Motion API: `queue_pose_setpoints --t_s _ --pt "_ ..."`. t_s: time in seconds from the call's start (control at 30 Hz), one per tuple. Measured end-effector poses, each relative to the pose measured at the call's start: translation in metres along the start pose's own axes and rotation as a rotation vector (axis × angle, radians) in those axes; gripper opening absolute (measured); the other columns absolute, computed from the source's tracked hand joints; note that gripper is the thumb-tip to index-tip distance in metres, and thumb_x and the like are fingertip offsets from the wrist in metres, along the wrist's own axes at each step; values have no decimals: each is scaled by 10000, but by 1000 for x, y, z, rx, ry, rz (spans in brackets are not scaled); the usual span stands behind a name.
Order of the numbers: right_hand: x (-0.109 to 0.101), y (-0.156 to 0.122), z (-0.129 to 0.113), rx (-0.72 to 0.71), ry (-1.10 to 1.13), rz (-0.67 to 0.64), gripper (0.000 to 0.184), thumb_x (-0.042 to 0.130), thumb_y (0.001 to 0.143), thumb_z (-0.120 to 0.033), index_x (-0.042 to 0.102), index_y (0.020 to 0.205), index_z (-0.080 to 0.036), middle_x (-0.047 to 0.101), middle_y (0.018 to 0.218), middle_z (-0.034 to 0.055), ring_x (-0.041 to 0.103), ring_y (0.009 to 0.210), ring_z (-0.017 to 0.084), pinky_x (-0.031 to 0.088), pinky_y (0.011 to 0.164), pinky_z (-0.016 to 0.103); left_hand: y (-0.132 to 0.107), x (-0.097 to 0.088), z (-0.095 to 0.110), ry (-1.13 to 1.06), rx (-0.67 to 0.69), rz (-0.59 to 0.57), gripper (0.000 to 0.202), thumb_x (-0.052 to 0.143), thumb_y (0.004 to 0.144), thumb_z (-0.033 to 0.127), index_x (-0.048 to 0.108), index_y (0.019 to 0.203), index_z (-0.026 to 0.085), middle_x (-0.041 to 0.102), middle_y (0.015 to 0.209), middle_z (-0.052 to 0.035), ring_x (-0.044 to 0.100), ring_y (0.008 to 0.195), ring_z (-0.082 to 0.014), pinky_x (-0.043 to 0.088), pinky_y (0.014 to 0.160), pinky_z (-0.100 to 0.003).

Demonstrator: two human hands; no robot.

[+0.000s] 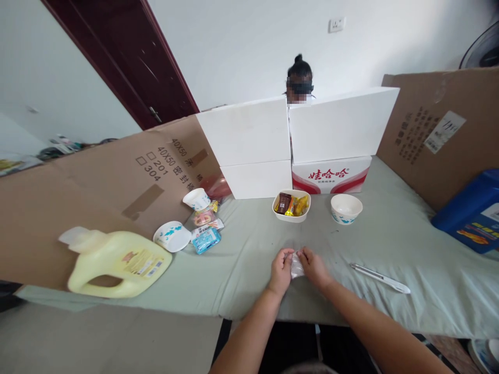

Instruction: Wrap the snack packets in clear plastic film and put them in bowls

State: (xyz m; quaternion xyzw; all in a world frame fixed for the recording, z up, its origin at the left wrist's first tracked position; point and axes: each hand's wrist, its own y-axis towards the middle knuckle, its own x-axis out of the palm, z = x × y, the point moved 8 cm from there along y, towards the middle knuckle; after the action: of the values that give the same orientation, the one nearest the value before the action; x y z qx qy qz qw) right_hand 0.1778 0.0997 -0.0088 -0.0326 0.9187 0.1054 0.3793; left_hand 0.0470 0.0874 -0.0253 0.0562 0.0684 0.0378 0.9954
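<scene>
Close to the table's front edge, my left hand (282, 269) and my right hand (312, 265) are closed on a small whitish, translucent packet (297, 266) from either side. Fingertips of both hands pinch its upper edge; its contents cannot be made out. Beyond the hands stands a cream bowl (291, 215) with brown and yellow wrapped snacks (286, 202) in it. A white paper bowl with a blue pattern (346, 210) stands upright to its right. Right of my hands lies a white utility knife (380, 278).
A yellow detergent jug (117, 265) lies at left, near a tipped paper bowl (173, 236), another bowl (197, 199) and a blue packet (206, 240). White boxes (255, 179) and cardboard (448, 130) wall the table. A blue container (473, 213) leans right. A person (299, 78) is behind the boxes.
</scene>
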Motion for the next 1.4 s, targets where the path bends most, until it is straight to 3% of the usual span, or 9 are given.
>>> queue_pose_setpoints --t_s 0.2,0.37,0.47,0.6,0.8,0.9,1.07,1.23,1.4 --pt "-42 -4 1 -41 -28 179 281 344 948 -309 600 960 -194 671 833 80 627 761 194 473 676 306 1 -7 -5 -48 -96 87 371 530 843 509 582 980 168 545 654 35 481 481 -92 378 424 -184" --pt "-34 -40 -65 -708 -198 54 286 578 873 -291 572 1140 -191 627 1159 123 536 1131 246 423 945 410 6 -7 2 -159 -67 101 401 631 757 545 600 866 160 617 714 -6 569 627 -128 457 560 -216" --pt "-19 -48 -78 -849 -273 9 207 544 889 -179 600 1088 -190 676 1067 78 580 1045 213 422 926 387 4 -3 -2 -185 -138 64 492 636 730 616 593 904 157 601 663 12 543 538 -117 416 472 -207" --pt "-34 -15 -65 -734 -313 8 129 540 884 -152 653 875 -214 695 816 -4 612 781 143 445 786 285 1 -2 -3 -241 -124 44 541 548 805 649 517 1061 174 598 689 32 484 415 -77 345 401 -189" --pt "-156 81 -9 -356 -541 221 313 401 902 -92 678 1035 -149 682 1008 117 561 992 224 394 892 366 3 4 -2 -199 -67 -15 515 550 813 644 502 1036 182 627 874 -31 568 499 -84 378 449 -197" --pt "-192 115 25 -207 -635 187 302 432 884 -96 693 1033 -122 659 1040 163 520 1057 273 378 915 407 4 7 -2 -130 -55 -51 503 552 813 632 514 1032 181 631 861 -35 567 532 -95 399 481 -211" --pt "-172 143 83 23 -718 -173 161 559 895 -224 668 994 -158 648 1036 88 593 950 196 477 844 363 5 9 -5 -67 -64 -89 422 567 817 575 532 976 185 622 799 -17 549 546 -100 403 519 -221" --pt "-142 149 105 159 -692 -491 336 578 904 -377 572 1167 -167 595 1166 65 606 975 197 529 824 395 4 13 -4 -64 -62 -101 361 565 827 536 537 881 181 534 645 27 525 553 -102 396 548 -221" --pt "-140 146 100 157 -671 -495 320 499 952 -358 570 1169 -133 595 1152 62 602 988 202 517 833 395 2 16 0 -88 -44 -75 248 567 829 416 521 821 172 521 680 26 512 536 -83 388 535 -212"
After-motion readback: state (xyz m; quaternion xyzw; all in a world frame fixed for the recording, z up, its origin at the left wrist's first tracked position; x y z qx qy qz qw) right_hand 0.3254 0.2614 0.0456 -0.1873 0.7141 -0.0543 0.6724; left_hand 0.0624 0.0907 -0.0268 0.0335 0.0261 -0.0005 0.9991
